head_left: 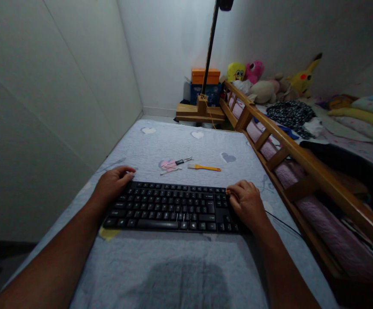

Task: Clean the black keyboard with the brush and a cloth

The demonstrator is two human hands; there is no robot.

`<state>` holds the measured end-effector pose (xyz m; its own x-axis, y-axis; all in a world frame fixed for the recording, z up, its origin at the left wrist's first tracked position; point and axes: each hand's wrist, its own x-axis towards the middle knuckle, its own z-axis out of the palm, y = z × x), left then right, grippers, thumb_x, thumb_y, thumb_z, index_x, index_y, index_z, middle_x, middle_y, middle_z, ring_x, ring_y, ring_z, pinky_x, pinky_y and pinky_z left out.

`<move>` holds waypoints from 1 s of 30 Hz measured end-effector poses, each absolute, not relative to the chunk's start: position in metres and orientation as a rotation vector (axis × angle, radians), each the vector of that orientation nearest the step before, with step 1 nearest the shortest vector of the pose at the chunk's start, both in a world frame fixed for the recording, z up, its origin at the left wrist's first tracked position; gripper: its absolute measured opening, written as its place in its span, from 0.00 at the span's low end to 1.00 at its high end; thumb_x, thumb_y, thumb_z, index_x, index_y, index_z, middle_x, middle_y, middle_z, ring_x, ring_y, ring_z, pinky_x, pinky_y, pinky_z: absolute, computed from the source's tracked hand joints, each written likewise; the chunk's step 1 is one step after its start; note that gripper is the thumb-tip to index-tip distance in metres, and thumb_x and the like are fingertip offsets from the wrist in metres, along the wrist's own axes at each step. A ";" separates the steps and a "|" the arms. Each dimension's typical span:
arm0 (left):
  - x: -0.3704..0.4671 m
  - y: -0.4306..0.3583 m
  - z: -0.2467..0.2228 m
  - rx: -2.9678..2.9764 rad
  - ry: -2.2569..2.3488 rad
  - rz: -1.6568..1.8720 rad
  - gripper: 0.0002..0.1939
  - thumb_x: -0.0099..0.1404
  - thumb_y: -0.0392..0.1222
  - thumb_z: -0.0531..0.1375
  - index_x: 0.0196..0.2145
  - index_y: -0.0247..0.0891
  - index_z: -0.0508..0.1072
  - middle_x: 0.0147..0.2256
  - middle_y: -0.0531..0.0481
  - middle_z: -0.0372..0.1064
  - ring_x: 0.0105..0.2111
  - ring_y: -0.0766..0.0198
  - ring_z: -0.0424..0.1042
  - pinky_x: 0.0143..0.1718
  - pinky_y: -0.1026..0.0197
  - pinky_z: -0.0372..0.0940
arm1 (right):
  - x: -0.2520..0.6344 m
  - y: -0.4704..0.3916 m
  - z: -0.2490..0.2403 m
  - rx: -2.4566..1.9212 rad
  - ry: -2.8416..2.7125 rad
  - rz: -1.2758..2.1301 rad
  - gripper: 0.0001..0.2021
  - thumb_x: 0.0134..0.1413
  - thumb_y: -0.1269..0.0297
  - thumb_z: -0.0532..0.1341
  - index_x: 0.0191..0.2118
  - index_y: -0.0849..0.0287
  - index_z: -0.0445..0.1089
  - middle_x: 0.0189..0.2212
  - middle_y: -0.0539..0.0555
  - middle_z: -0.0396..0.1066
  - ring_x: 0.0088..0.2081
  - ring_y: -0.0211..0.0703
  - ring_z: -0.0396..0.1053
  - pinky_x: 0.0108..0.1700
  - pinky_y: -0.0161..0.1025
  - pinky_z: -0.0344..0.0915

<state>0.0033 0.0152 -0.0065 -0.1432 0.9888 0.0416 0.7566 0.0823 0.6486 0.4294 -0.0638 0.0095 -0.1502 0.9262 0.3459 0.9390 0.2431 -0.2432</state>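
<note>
A black keyboard (173,206) lies flat on the blue-grey bedding, its keys facing up. At its upper left corner rests my left hand (113,183), thumb and fingers apart with nothing seen between them. My right hand (246,201) is over the right end, covering some keys there, its fingers curled together; a small brownish thing shows at the fingertips, too small to name. Beyond the keyboard lie a yellow-handled brush (205,168), a tool with a dark grip (180,162) and a cotton swab (171,171).
A wooden bed rail (279,139) runs along the right, with plush toys and folded cloth behind it. At the back, a pole stands on a wooden base (189,112) near an orange box (205,76). A pale wall (54,107) rises on the left.
</note>
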 end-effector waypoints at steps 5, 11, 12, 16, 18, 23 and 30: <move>0.002 0.015 -0.006 1.713 1.954 0.755 0.23 0.56 0.57 0.57 0.41 0.40 0.79 0.29 0.51 0.76 0.29 0.57 0.72 0.31 0.59 0.63 | 0.434 -0.065 0.011 -1.744 -2.043 -0.061 0.09 0.53 0.74 0.59 0.34 0.55 0.75 0.33 0.54 0.69 0.39 0.50 0.64 0.44 0.44 0.58; 0.004 0.014 -0.003 1.711 1.958 0.765 0.22 0.56 0.56 0.56 0.41 0.40 0.79 0.28 0.51 0.76 0.28 0.57 0.71 0.30 0.59 0.63 | 0.418 -0.064 0.015 -1.682 -2.052 -0.039 0.09 0.57 0.73 0.59 0.37 0.56 0.76 0.34 0.54 0.69 0.40 0.49 0.65 0.45 0.45 0.58; 0.004 0.013 -0.003 1.711 1.955 0.770 0.22 0.56 0.56 0.56 0.41 0.40 0.79 0.28 0.51 0.76 0.28 0.57 0.71 0.30 0.59 0.63 | 0.413 -0.063 0.016 -1.653 -2.072 -0.036 0.09 0.58 0.73 0.59 0.39 0.55 0.76 0.35 0.55 0.70 0.41 0.49 0.65 0.45 0.45 0.58; 0.006 0.012 -0.002 1.707 1.946 0.779 0.22 0.57 0.57 0.57 0.40 0.40 0.78 0.28 0.51 0.75 0.28 0.57 0.71 0.30 0.59 0.63 | 0.397 -0.062 0.019 -1.575 -2.168 -0.008 0.09 0.62 0.72 0.59 0.41 0.55 0.76 0.37 0.55 0.71 0.41 0.49 0.64 0.45 0.45 0.58; 0.006 0.012 -0.002 1.712 1.948 0.771 0.22 0.57 0.57 0.57 0.40 0.40 0.79 0.28 0.51 0.76 0.28 0.57 0.71 0.30 0.59 0.63 | 0.395 -0.061 0.019 -1.583 -2.195 0.009 0.09 0.62 0.71 0.59 0.42 0.55 0.77 0.37 0.55 0.71 0.42 0.49 0.63 0.45 0.45 0.58; 0.005 0.013 -0.001 1.719 1.957 0.759 0.23 0.56 0.57 0.57 0.40 0.39 0.79 0.30 0.50 0.76 0.29 0.56 0.72 0.31 0.59 0.64 | 0.403 -0.061 0.017 -1.654 -2.193 -0.017 0.09 0.61 0.71 0.59 0.41 0.55 0.77 0.37 0.56 0.70 0.42 0.50 0.63 0.45 0.45 0.57; 0.003 0.015 -0.003 1.730 1.970 0.754 0.23 0.55 0.57 0.56 0.40 0.39 0.79 0.29 0.50 0.76 0.29 0.56 0.73 0.33 0.58 0.64 | 0.418 -0.061 0.012 -1.691 -2.151 -0.036 0.10 0.57 0.74 0.60 0.39 0.54 0.76 0.36 0.54 0.70 0.42 0.50 0.64 0.45 0.45 0.57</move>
<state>0.0030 0.0150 -0.0033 -0.1453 0.9883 0.0456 0.7664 0.0833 0.6369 0.4184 -0.0614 0.0123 -0.1862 0.9269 0.3259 0.9373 0.2670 -0.2238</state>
